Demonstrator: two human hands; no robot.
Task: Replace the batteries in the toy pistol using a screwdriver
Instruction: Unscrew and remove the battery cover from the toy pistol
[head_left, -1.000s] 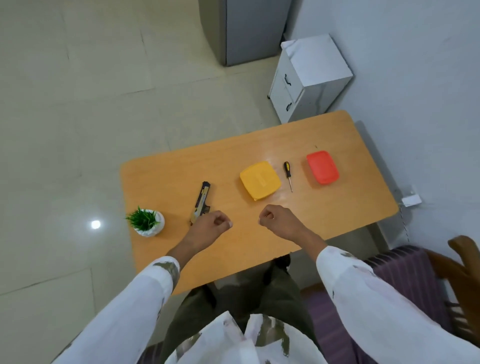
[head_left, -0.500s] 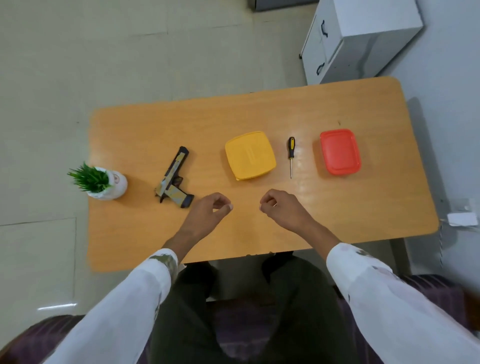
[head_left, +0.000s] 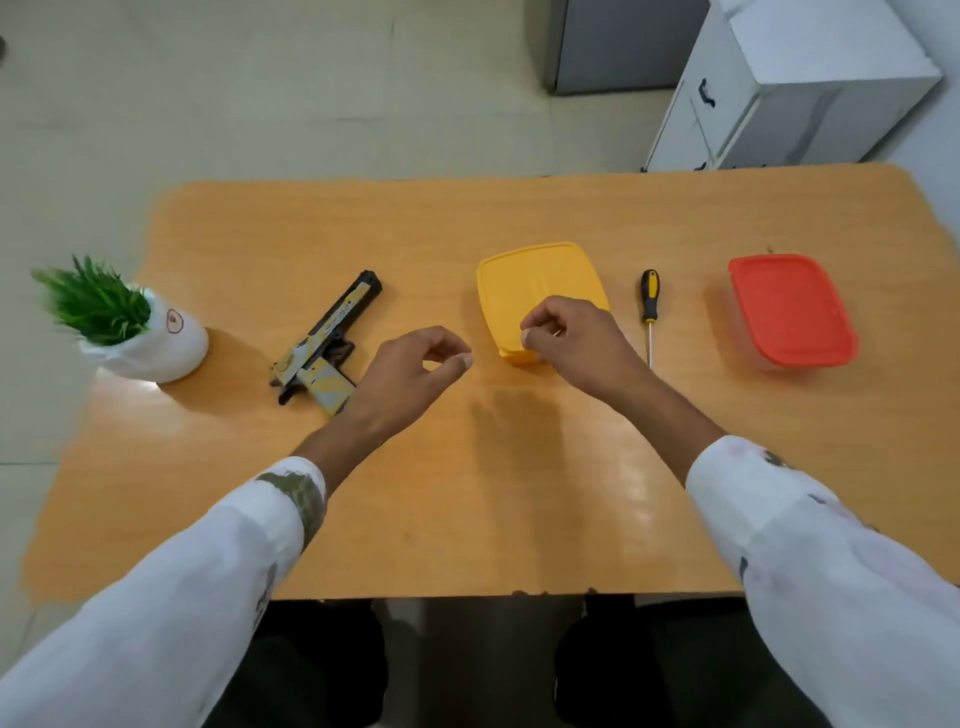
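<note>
Left hand (head_left: 410, 371): held above the table (head_left: 519, 509), fingers loosely curled. Thumb and forefinger tips nearly meet in a ring, with a gap showing between them, and nothing is held.

Right hand (head_left: 576, 343): fingers loosely curled inward, tips pointing toward the left hand, and nothing is visible between them. It sits over the near right corner of the yellow container (head_left: 535, 286). Contact with the lid cannot be confirmed.

Toy pistol (head_left: 327, 338): flat on the table, to the left of the left fingers and apart from them. The yellow-patterned grip end lies nearest the left wrist, and the black muzzle points away and to the right. No hand touches it.

Screwdriver (head_left: 649, 306): on the table just to the right of the right hand's knuckles, between them and the red container (head_left: 792, 312). Its black-and-yellow handle is at the far end and its shaft points toward the person. It is untouched.

Other items:
- A small potted plant (head_left: 140, 338) in a white pot stands tilted in the picture, well to the left of the left fingers, beyond the pistol.
- A white cabinet (head_left: 810, 88) stands on the floor beyond the table's far right corner.
- Both forearms wear white sleeves (head_left: 810, 551) — pushed back from the wrists.
</note>
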